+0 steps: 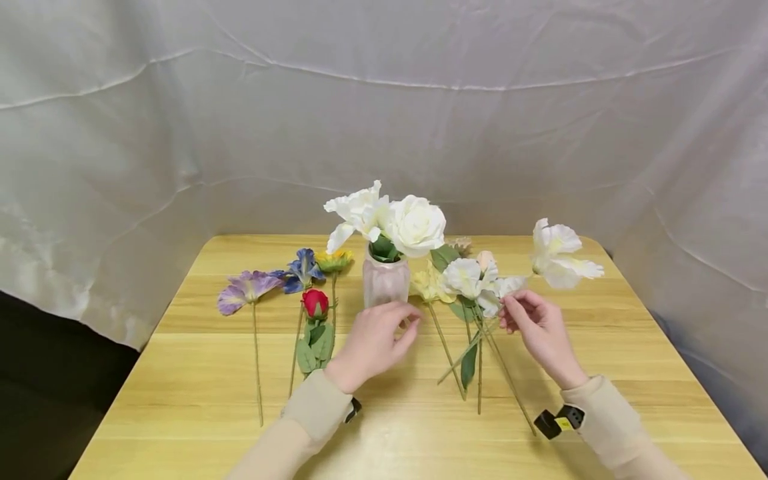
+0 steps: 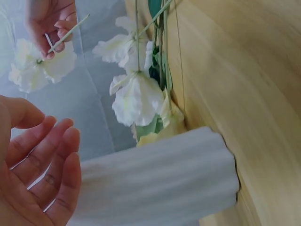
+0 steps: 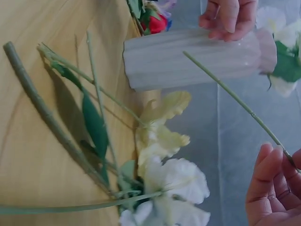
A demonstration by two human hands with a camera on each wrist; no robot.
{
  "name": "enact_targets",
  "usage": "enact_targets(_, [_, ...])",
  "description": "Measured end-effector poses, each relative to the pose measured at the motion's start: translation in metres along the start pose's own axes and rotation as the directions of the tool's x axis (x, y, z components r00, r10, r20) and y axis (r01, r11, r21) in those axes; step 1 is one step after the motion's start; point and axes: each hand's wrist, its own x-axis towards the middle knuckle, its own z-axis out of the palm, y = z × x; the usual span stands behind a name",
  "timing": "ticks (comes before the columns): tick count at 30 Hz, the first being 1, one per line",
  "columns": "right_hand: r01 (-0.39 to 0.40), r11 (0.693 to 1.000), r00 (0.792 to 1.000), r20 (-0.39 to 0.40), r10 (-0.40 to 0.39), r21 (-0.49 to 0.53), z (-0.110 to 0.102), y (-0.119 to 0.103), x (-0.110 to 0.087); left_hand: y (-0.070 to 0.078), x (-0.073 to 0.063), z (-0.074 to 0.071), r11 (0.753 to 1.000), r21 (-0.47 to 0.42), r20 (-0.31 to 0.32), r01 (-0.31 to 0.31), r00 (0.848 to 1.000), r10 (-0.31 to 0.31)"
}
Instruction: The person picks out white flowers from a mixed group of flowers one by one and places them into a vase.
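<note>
My right hand (image 1: 543, 333) pinches the thin green stem (image 3: 228, 95) of a white artificial flower (image 1: 564, 257) between thumb and fingers. The bloom is raised to the right, and the stem's cut end points toward the vase. A pale ribbed vase (image 1: 386, 283) stands upright at the middle of the table, holding a white rose (image 1: 416, 225) and a white ruffled flower (image 1: 358, 212). Close in front of the vase is my left hand (image 1: 378, 343), its fingers loosely bent around nothing. Whether it touches the vase I cannot tell.
Left of the vase lie a purple flower (image 1: 247, 291), a blue flower (image 1: 304, 269), a sunflower (image 1: 334, 261) and a red rose (image 1: 315, 303). On its right are a yellow flower (image 1: 431, 285) and white flowers (image 1: 463, 277) with crossed stems. Grey cloth (image 1: 384, 133) hangs behind the wooden table (image 1: 198, 373).
</note>
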Motion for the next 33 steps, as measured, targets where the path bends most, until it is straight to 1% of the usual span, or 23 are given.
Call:
enact_targets(2, [0.045, 0.998, 0.999, -0.003, -0.045, -0.044, 0.004, -0.004, 0.001, -0.002, -0.002, -0.004, 1.000, -0.015, -0.043, 0.003, 0.999, -0.003])
enact_targets(4, [0.087, 0.993, 0.996, -0.007, -0.088, -0.079, 0.008, -0.009, 0.003, -0.006, -0.005, -0.006, 1.000, -0.026, -0.100, -0.002, 0.995, -0.001])
enact_targets(6, [0.124, 0.987, 0.992, -0.015, -0.126, -0.101, 0.013, -0.014, 0.005, -0.009, -0.008, -0.008, 0.999, -0.049, -0.171, 0.000, 0.985, -0.008])
enact_targets(7, [0.144, 0.984, 0.989, -0.019, -0.147, -0.108, 0.015, -0.017, 0.006, -0.011, -0.009, -0.009, 0.998, -0.062, -0.214, 0.004, 0.977, -0.017])
enact_targets(8, [0.159, 0.981, 0.987, -0.023, -0.162, -0.111, 0.017, -0.020, 0.007, -0.013, -0.011, -0.009, 0.997, -0.076, -0.257, 0.010, 0.966, -0.029])
enact_targets(9, [0.173, 0.979, 0.984, -0.027, -0.177, -0.112, 0.019, -0.024, 0.008, -0.015, -0.012, -0.009, 0.996, -0.083, -0.302, 0.026, 0.952, -0.050])
enact_targets(11, [0.205, 0.972, 0.977, -0.034, -0.210, -0.115, 0.023, -0.030, 0.010, -0.020, -0.015, -0.010, 0.992, -0.105, -0.383, 0.069, 0.918, -0.105])
enact_targets(12, [0.223, 0.968, 0.973, -0.037, -0.228, -0.115, 0.024, -0.034, 0.012, -0.022, -0.015, -0.009, 0.988, -0.113, -0.411, 0.101, 0.901, -0.139])
enact_targets(13, [0.241, 0.964, 0.968, -0.040, -0.247, -0.114, 0.026, -0.037, 0.013, -0.024, -0.016, -0.009, 0.983, -0.126, -0.429, 0.135, 0.886, -0.177])
enact_targets(14, [0.256, 0.961, 0.964, -0.043, -0.262, -0.110, 0.028, -0.040, 0.014, -0.026, -0.016, -0.010, 0.975, -0.137, -0.436, 0.174, 0.874, -0.217])
enact_targets(15, [0.271, 0.957, 0.960, -0.047, -0.277, -0.105, 0.030, -0.043, 0.016, -0.028, -0.016, -0.010, 0.966, -0.147, -0.431, 0.213, 0.865, -0.257])
enact_targets(16, [0.284, 0.954, 0.956, -0.052, -0.290, -0.099, 0.031, -0.047, 0.017, -0.031, -0.016, -0.010, 0.956, -0.164, -0.417, 0.244, 0.861, -0.291])
enact_targets(18, [0.304, 0.950, 0.949, -0.062, -0.308, -0.068, 0.034, -0.053, 0.020, -0.035, -0.015, -0.010, 0.935, -0.197, -0.365, 0.295, 0.863, -0.350])
enact_targets(20, [0.320, 0.947, 0.944, -0.071, -0.322, -0.030, 0.037, -0.059, 0.023, -0.039, -0.013, -0.011, 0.917, -0.241, -0.300, 0.319, 0.874, -0.383])
enact_targets(22, [0.349, 0.937, 0.934, -0.075, -0.349, -0.004, 0.040, -0.064, 0.026, -0.043, -0.011, -0.010, 0.903, -0.278, -0.239, 0.327, 0.887, -0.394])
enact_targets(24, [0.378, 0.926, 0.923, -0.082, -0.375, 0.022, 0.043, -0.070, 0.029, -0.047, -0.008, -0.009, 0.896, -0.300, -0.201, 0.327, 0.897, -0.395])
enact_targets(26, [0.407, 0.913, 0.911, -0.092, -0.402, 0.039, 0.046, -0.076, 0.032, -0.050, -0.006, -0.008, 0.892, -0.316, -0.184, 0.323, 0.902, -0.392])
enact_targets(28, [0.427, 0.903, 0.901, -0.110, -0.420, 0.048, 0.049, -0.081, 0.034, -0.052, -0.004, -0.007, 0.893, -0.318, -0.185, 0.319, 0.903, -0.388])
enact_targets(30, [0.444, 0.896, 0.890, -0.124, -0.438, 0.021, 0.052, -0.087, 0.036, -0.053, -0.002, -0.006, 0.897, -0.311, -0.192, 0.313, 0.904, -0.382])
enact_targets(33, [0.475, 0.880, 0.869, -0.142, -0.473, -0.028, 0.055, -0.095, 0.041, -0.053, 0.002, -0.004, 0.909, -0.288, -0.206, 0.300, 0.908, -0.365])
